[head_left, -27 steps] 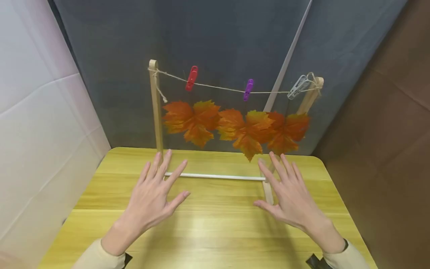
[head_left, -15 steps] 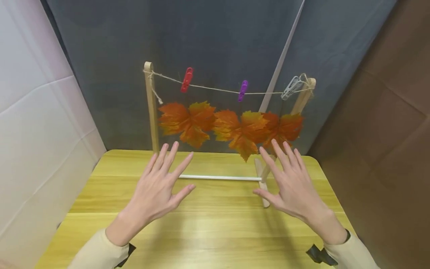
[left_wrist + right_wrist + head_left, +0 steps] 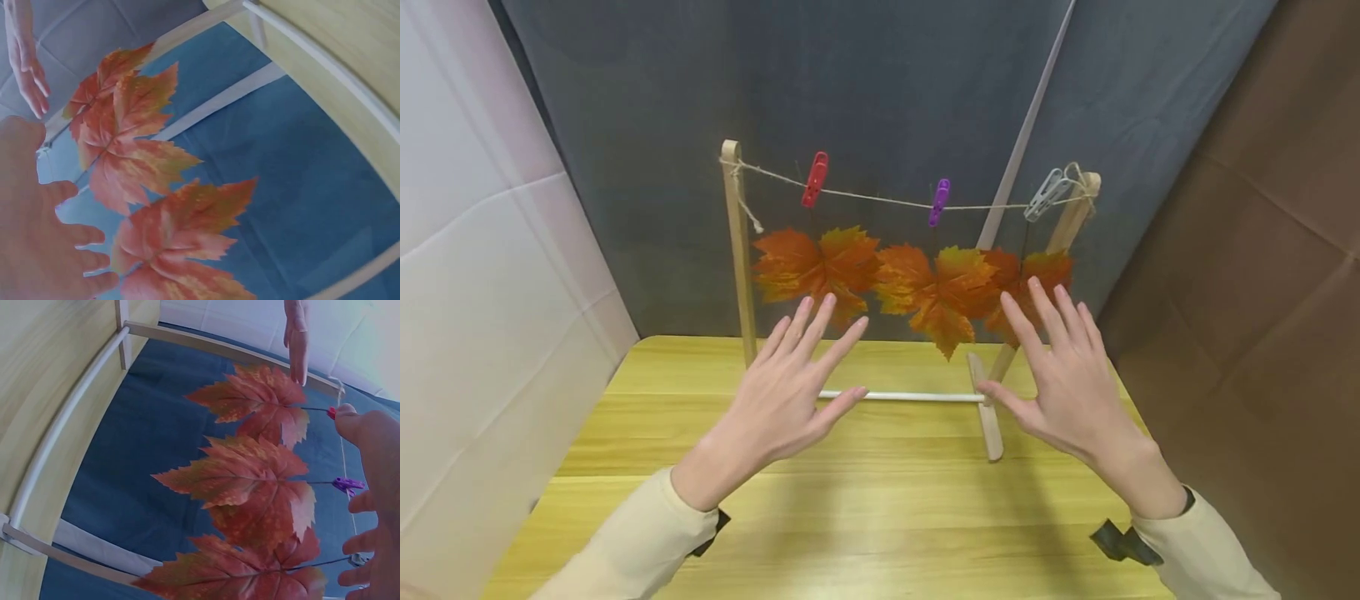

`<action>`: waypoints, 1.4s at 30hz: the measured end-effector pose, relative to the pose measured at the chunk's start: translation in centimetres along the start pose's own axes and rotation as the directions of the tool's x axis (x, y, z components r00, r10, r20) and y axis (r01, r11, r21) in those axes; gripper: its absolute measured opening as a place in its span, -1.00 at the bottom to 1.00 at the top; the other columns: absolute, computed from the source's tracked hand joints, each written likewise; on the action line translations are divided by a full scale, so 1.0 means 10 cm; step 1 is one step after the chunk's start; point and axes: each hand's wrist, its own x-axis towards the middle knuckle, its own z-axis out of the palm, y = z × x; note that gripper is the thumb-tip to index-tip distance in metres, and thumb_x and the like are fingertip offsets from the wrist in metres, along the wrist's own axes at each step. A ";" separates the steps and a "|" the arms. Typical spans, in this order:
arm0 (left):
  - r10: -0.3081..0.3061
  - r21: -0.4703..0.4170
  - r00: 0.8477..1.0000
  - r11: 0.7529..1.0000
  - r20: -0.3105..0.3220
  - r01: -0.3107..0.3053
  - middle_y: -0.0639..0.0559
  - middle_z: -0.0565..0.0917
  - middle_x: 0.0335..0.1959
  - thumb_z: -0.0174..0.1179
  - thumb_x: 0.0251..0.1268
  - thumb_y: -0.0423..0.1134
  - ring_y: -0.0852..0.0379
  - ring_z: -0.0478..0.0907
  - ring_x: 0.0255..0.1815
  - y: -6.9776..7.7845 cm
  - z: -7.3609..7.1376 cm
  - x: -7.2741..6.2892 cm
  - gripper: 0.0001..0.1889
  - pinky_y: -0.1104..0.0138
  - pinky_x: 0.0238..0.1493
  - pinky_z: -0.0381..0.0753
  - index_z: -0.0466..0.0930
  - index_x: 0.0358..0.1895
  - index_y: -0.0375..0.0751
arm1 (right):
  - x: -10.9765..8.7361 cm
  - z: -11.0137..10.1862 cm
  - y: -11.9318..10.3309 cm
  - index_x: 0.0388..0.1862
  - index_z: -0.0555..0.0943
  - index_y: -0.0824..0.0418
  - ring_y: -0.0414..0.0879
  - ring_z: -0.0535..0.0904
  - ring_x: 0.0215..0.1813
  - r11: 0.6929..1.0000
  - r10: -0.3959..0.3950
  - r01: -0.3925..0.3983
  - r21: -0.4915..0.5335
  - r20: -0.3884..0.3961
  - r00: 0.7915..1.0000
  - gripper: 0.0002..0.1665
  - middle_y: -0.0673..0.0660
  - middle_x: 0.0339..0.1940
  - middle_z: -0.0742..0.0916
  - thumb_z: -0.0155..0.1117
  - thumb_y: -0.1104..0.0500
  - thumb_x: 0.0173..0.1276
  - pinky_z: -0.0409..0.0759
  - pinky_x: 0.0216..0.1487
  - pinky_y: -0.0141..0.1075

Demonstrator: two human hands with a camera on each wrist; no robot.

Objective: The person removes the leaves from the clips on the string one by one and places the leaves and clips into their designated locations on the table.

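Observation:
Three orange artificial maple leaves, a left leaf (image 3: 816, 262), a middle leaf (image 3: 936, 283) and a right leaf (image 3: 1048, 271), hang by thin stems from a string (image 3: 880, 198). A red clothespin (image 3: 815, 179), a purple clothespin (image 3: 939, 202) and a grey clothespin (image 3: 1048, 195) hold them there. My left hand (image 3: 786, 387), fingers spread, hovers in front of the left leaf and covers its lower tip. Likewise spread, my right hand (image 3: 1071, 392) hangs before the right leaf and hides part of it. Neither hand grips anything; both wrist views show the leaves beyond the fingers.
The string is tied between a left wooden post (image 3: 739, 250) and a right wooden post (image 3: 1067, 225). A white rod (image 3: 917, 397) joins the posts low down, with a wooden foot (image 3: 990, 429) at right. The frame stands on a wooden table (image 3: 880, 508), before a grey-blue curtain (image 3: 880, 83).
Both hands have risen from low beside the frame's base toward the leaves. The left has also shifted rightward, and the right slightly rightward. The leaves and clothespins stay hanging on the string.

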 end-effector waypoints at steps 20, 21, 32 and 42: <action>0.050 0.002 0.998 0.999 -0.032 -0.050 -0.21 0.06 0.66 0.01 0.46 0.26 -0.24 0.04 0.65 0.02 -0.34 0.61 -0.23 -0.11 0.57 0.14 0.07 0.64 0.11 | 0.29 -0.28 0.23 0.61 0.22 0.10 0.48 0.19 0.55 0.999 0.052 -0.053 -0.009 -0.087 0.995 0.08 0.38 0.60 0.29 -0.15 -0.59 0.39 0.15 0.47 0.40; 0.056 -0.003 0.997 0.998 -0.045 -0.056 -0.21 0.08 0.65 0.03 0.46 0.25 -0.24 0.06 0.64 0.02 -0.35 0.63 -0.23 -0.11 0.56 0.17 0.08 0.64 0.10 | 0.31 -0.29 0.25 0.61 0.23 0.11 0.49 0.20 0.54 0.999 0.052 -0.053 -0.013 -0.098 0.994 0.08 0.37 0.59 0.29 -0.15 -0.58 0.39 0.16 0.45 0.41; 0.146 -0.172 0.988 0.973 -0.055 -0.154 -0.15 0.29 0.57 0.03 0.53 0.13 -0.13 0.26 0.58 0.11 -0.31 0.96 -0.27 0.00 0.52 0.29 0.14 0.60 -0.15 | 0.55 -0.44 0.36 0.57 0.28 0.19 0.46 0.37 0.42 0.999 0.041 -0.041 0.006 -0.228 0.973 0.04 0.34 0.56 0.37 -0.09 -0.52 0.41 0.35 0.30 0.39; 0.187 -0.479 0.974 0.848 -0.129 -0.227 -0.19 0.51 0.41 0.16 0.52 -0.10 -0.07 0.46 0.43 0.18 -0.20 1.34 -0.42 0.12 0.46 0.41 0.35 0.46 -0.33 | 0.77 -0.55 0.38 0.56 0.29 0.24 0.35 0.37 0.44 0.992 0.080 -0.058 0.114 -0.198 0.977 -0.15 0.30 0.54 0.42 0.31 0.04 0.36 0.33 0.42 0.19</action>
